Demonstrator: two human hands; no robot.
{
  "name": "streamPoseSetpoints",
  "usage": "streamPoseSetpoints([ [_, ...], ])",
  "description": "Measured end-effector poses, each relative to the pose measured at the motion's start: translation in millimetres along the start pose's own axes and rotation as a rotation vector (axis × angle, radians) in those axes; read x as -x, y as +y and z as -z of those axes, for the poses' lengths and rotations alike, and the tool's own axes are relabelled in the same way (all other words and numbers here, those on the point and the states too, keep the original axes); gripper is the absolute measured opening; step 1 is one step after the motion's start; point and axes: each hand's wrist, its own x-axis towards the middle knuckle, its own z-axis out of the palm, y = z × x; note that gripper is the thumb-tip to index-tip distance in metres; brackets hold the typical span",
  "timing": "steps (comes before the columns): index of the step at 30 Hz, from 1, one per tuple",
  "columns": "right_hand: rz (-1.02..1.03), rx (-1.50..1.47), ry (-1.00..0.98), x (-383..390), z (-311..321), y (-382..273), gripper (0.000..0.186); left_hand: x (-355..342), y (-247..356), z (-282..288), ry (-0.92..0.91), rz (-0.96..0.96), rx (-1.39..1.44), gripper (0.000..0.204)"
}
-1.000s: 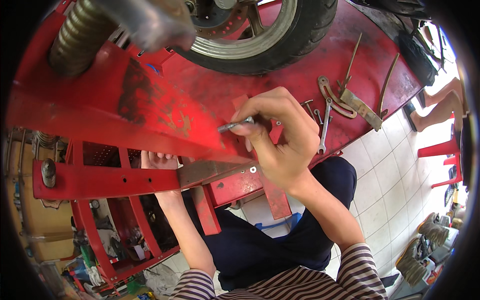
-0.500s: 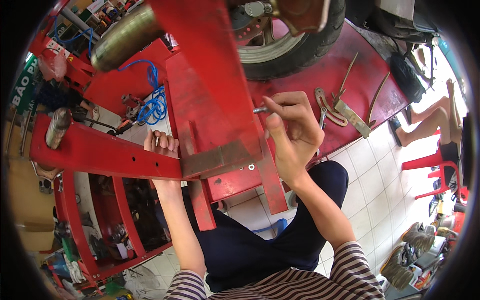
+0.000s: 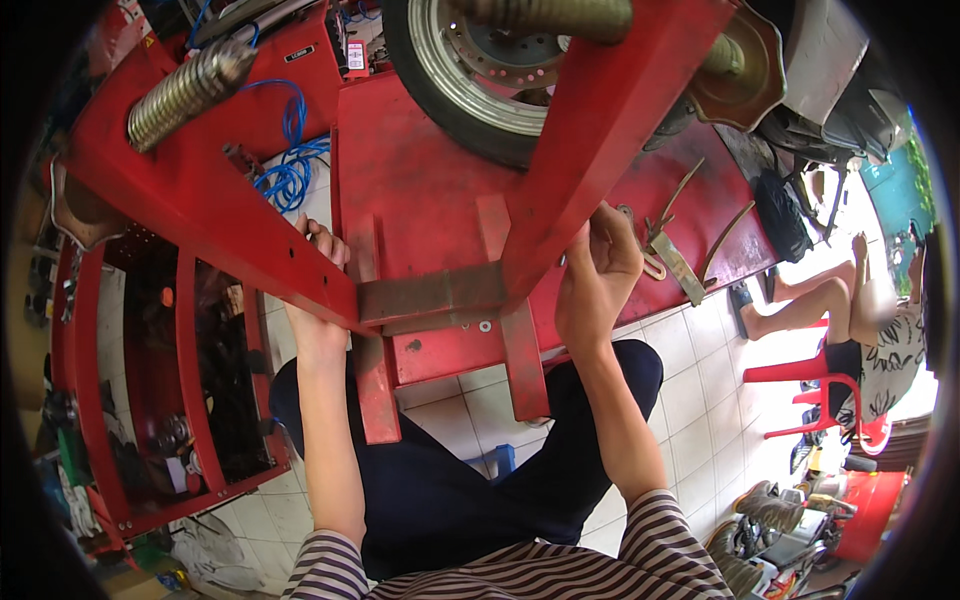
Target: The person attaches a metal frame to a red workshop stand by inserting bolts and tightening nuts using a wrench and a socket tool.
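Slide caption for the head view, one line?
Left hand and right hand at opposite sides of a red metal frame, red platform and wheel beyond.

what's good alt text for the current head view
A person's left hand is partly hidden behind the left beam of a red metal frame; the right hand is at the right beam's outer side. Beyond are a motorcycle wheel and a red platform.

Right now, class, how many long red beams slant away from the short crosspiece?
2: the left beam, partly covering the left hand; the right beam, beside the right hand.
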Motion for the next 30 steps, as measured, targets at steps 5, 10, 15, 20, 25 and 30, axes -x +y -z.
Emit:
streamPoseSetpoints([
  [5, 0.063, 0.099, 0.007, -3.5, 9.9, 4.1, 0.014, -2.3, 0.3, 14.9, -0.204, -0.030, 0.018, 0.017],
  [10, 0.095, 0.144, 0.032, -4.0, 8.0, 8.2, 0.014, 6.9, 1.2, 9.4, -0.169, -0.040, 0.031, 0.024],
  [15, 0.144, 0.261, -0.024, -9.4, 10.6, 3.4, 0.014, 10.2, 5.1, -0.6, -0.018, 0.006, 0.099, 0.024],
  [20, 0.155, 0.305, -0.020, -4.5, 11.9, 5.5, 0.016, 12.7, 6.6, -10.0, 0.081, 0.013, 0.100, 0.023],
  [25, 0.240, 0.207, -0.043, -0.2, 11.7, 15.8, 0.033, 12.1, 7.9, -9.1, 0.082, 0.007, 0.085, 0.021],
  [30, 0.199, 0.333, -0.076, 2.4, 20.2, 8.9, 0.039, 10.7, 5.5, 0.0, -0.051, 0.029, 0.094, 0.019],
])
